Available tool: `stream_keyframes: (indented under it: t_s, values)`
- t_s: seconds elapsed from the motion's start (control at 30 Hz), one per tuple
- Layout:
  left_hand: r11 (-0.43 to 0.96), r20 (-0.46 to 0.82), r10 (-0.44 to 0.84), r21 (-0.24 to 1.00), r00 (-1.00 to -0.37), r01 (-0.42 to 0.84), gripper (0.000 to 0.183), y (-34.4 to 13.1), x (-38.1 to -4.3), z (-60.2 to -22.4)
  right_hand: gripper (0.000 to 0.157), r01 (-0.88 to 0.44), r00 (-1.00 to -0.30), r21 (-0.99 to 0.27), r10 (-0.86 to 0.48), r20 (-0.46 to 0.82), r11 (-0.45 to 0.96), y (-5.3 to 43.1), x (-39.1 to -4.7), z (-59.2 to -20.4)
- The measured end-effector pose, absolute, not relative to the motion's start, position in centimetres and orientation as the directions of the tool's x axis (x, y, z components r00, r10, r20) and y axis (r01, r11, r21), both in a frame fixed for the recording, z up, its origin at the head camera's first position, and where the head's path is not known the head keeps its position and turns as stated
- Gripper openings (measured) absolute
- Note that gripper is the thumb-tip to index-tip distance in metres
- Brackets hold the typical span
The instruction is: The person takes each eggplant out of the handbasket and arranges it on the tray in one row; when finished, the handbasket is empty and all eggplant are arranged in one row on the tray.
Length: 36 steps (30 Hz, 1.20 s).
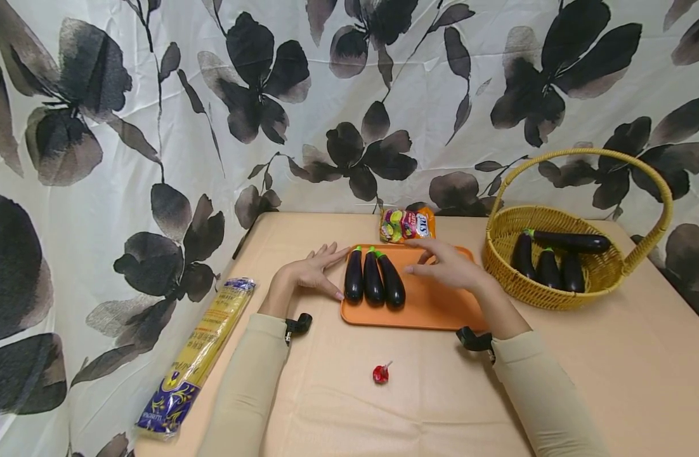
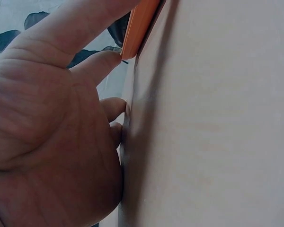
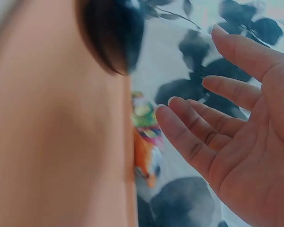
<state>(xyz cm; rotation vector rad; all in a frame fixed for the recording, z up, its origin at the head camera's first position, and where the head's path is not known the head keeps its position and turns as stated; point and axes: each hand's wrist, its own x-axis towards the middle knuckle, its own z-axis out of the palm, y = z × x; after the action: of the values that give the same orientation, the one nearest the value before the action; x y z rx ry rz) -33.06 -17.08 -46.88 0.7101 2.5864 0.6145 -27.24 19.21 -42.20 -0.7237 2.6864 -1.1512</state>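
Note:
Three dark eggplants with green stems lie side by side on the left part of an orange tray. My left hand is at the tray's left edge with fingers spread; in the left wrist view, a fingertip touches the tray rim and the side of the palm rests on the table. Over the tray, just right of the eggplants, my right hand is raised with loosely bent fingers and holds nothing. The right wrist view has an eggplant near the top, apart from the fingers.
At the right stands a yellow wicker basket with a tall handle and several eggplants inside. A colorful candy bag lies behind the tray. A red-wrapped lollipop lies in front. Along the left edge is a spaghetti pack.

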Motion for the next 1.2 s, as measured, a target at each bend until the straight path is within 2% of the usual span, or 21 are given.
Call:
stream_keyframes:
  t_s: [0.33, 0.73, 1.2]
  values:
    - [0.781, -0.255, 0.546, 0.501, -0.798, 0.373, 0.125, -17.1, -33.0, -46.9, 0.072, -0.314, -0.927, -0.734, -0.36, 0.102, 0.602, 23.0, -26.9, -40.3]
    - [0.781, -0.252, 0.543, 0.502, -0.801, 0.372, 0.124, -17.2, -33.1, -47.1, 0.066, -0.324, -0.941, -0.708, -0.292, 0.172, 0.628, 26.3, -26.3, -38.9]
    - [0.783, -0.255, 0.539, 0.503, -0.803, 0.366, 0.124, -17.2, -33.0, -47.0, 0.063, -0.29, -0.957, -0.738, -0.166, 0.239, 0.61, 31.7, -25.4, -38.3]
